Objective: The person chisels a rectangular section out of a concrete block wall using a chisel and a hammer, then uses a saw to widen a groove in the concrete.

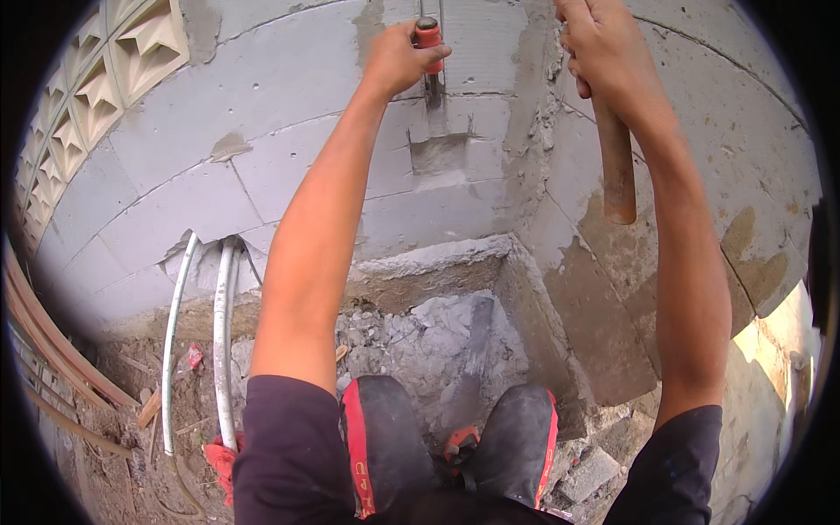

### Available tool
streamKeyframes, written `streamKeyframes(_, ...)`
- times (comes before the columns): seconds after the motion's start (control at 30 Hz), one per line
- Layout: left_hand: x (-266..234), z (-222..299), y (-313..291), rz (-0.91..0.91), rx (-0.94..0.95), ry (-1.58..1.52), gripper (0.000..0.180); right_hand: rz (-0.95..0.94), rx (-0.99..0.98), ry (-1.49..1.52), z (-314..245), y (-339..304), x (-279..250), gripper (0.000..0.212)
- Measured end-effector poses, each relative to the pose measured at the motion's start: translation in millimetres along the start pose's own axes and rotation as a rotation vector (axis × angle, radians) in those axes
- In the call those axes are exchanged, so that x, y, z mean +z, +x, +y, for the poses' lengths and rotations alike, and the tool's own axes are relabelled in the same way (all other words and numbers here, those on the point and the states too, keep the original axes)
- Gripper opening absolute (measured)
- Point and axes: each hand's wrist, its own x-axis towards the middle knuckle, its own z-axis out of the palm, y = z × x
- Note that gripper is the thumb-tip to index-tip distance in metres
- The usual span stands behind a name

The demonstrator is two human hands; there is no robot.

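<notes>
My left hand [395,59] is closed round the red handle of a chisel [429,37], held upright against the grey block wall [306,157]. Its metal shank points down into a narrow groove between two scored lines. Below the tip, a rectangular recess [439,156] is cut into the wall. On the right, my raised right hand [605,51] grips a hammer-like tool by its round wooden handle [617,171], whose butt hangs down. The head of that tool is out of view past the top edge.
Pale conduits [225,341] rise from a broken wall opening at left. Rubble [402,337] fills the corner by my knees, where a long dusty blade [472,359] with an orange handle lies. Hoses [52,324] curve at far left. Patterned vent blocks [96,96] stand upper left.
</notes>
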Motion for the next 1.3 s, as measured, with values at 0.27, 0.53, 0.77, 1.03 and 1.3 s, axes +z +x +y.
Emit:
streamKeyframes(0.27, 20.0, -3.1, -0.6, -0.035, 0.057, -0.114, 0.034, 0.046, -0.076, -0.010, -10.2, -17.2, 1.8, 0.034)
streamKeyframes(0.53, 19.6, 4.2, -12.4, -0.037, 0.045, -0.164, 0.030, -0.326, -0.025, -0.207, 35.6, -12.1, 42.6, 0.038)
streamKeyframes(0.77, 14.0, 11.9, -9.0, -0.035, 0.039, -0.102, 0.030, -0.002, -0.323, -0.102, 51.2, -7.3, 55.9, 0.037)
streamKeyframes(1.03, 12.2, 6.6, -3.2, -0.086, -0.047, -0.151, 0.029, -0.067, -0.302, -0.128, 56.3, 5.0, 53.6, 0.036)
streamKeyframes(1.3, 12.9, 1.5, -2.4, -0.079, -0.066, -0.120, 0.030, -0.211, -0.083, -0.082, 51.9, 11.8, 43.3, 0.038)
